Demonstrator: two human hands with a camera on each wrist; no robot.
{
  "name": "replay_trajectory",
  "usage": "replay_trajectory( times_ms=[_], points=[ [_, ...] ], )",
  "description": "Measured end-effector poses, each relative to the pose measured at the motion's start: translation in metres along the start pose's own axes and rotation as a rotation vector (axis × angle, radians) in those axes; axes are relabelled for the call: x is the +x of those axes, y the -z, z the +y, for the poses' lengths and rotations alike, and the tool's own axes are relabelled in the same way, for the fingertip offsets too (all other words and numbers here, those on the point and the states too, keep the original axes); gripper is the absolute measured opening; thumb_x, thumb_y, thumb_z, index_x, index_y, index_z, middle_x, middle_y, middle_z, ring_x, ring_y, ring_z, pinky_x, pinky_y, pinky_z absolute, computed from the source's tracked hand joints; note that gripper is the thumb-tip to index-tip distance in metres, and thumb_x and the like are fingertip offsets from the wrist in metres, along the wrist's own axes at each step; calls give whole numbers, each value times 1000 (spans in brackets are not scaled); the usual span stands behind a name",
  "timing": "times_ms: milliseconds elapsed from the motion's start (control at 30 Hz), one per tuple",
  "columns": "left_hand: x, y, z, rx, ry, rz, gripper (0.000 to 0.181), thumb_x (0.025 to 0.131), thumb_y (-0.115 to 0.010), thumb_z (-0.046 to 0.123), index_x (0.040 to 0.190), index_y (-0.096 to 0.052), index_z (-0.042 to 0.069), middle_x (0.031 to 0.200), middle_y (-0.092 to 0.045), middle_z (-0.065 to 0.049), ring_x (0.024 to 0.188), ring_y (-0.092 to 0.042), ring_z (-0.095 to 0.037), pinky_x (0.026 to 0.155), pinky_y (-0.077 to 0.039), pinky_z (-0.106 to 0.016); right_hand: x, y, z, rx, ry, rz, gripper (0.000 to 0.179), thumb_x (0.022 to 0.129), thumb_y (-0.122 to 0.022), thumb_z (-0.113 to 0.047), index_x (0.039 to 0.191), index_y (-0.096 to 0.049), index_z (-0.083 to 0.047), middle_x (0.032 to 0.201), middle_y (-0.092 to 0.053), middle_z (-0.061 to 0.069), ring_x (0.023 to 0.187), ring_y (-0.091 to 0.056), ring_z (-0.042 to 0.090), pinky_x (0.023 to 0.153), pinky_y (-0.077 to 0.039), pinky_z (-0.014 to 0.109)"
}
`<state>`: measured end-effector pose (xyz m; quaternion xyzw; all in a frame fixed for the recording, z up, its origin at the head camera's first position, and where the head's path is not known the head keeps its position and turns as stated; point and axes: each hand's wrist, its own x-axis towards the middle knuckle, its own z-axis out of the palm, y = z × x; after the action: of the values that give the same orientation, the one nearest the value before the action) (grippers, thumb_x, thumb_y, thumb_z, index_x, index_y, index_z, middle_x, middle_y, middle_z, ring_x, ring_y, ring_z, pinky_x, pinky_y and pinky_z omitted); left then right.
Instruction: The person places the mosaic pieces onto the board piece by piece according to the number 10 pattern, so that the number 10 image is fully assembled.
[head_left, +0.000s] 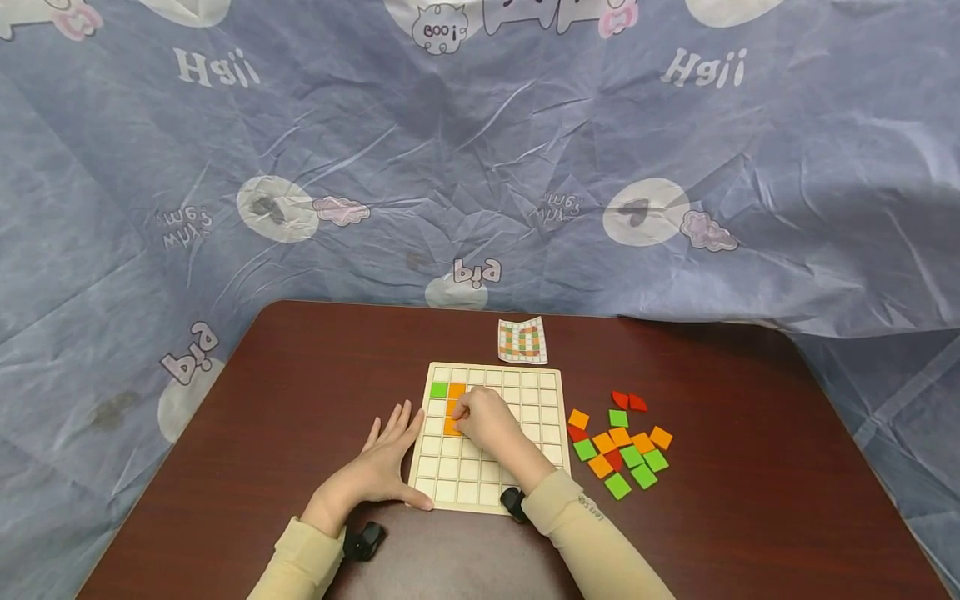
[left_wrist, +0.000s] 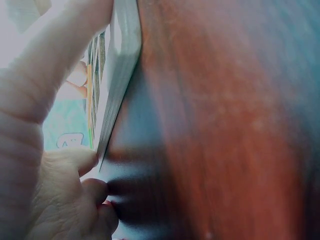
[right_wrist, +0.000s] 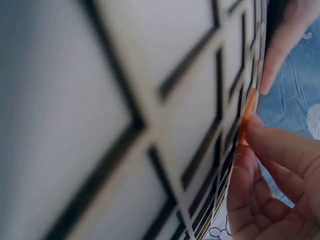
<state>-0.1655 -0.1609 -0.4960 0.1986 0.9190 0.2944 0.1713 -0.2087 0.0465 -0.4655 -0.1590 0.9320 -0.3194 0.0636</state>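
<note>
A pale wooden grid board [head_left: 450, 469] lies on the table. In its second row from the top are a green square tile [head_left: 438, 389] and, to its right, an orange tile [head_left: 457, 389]. Two more orange tiles run down that column. My right hand [head_left: 491, 423] is over the board, thumb and fingertips pinching the lowest orange tile [right_wrist: 250, 107], which sits in or right at its cell. With fingers spread, my left hand [head_left: 382, 467] rests along the board's left edge, its thumb by the near left corner. The left wrist view shows that hand beside the board's side [left_wrist: 125, 40].
Loose green, orange and red tiles [head_left: 632, 457] lie scattered right of the board, with two red curved pieces [head_left: 628, 401] behind them. A creased paper card [head_left: 522, 342] with a coloured grid pattern lies beyond the board. A printed blue cloth [head_left: 480, 167] hangs behind the table.
</note>
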Motion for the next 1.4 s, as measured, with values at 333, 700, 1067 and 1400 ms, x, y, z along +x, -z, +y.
replay_trajectory(
  times_ms=[333, 700, 1067, 1400],
  points=[
    [-1, 0, -1, 8, -7, 12, 136, 59, -91, 51, 158, -10, 2, 164, 4, -23, 152, 4, -40, 119, 4, -63, -1, 4, 3, 48, 1, -7, 4, 83, -78, -10, 84, -76, -8, 81, -63, 1, 68, -55, 8, 62, -48, 20],
    [0, 1, 0, 17, 15, 15, 139, 56, -93, 50, 158, -11, 2, 164, 3, -24, 153, 4, -39, 119, 5, -62, -5, 39, 21, 310, -140, 4, 14, 86, -74, -13, 98, -74, -6, 83, -68, 0, 72, -60, 11, 67, -50, 26],
    [0, -2, 1, 26, 15, 9, 139, 56, -92, 51, 158, -11, 3, 164, 3, -24, 153, 5, -38, 119, 5, -62, -22, 76, 73, 415, -264, 102, 28, 89, -73, -20, 113, -72, -6, 103, -73, 8, 89, -67, 19, 80, -56, 37],
    [1, -4, 2, 26, 5, 30, 140, 54, -94, 49, 157, -13, 1, 164, -1, -25, 153, 3, -39, 119, 3, -62, -43, 95, 116, 407, -316, 107, 33, 91, -71, -24, 118, -69, -4, 110, -72, 12, 95, -66, 23, 86, -55, 40]
  ],
)
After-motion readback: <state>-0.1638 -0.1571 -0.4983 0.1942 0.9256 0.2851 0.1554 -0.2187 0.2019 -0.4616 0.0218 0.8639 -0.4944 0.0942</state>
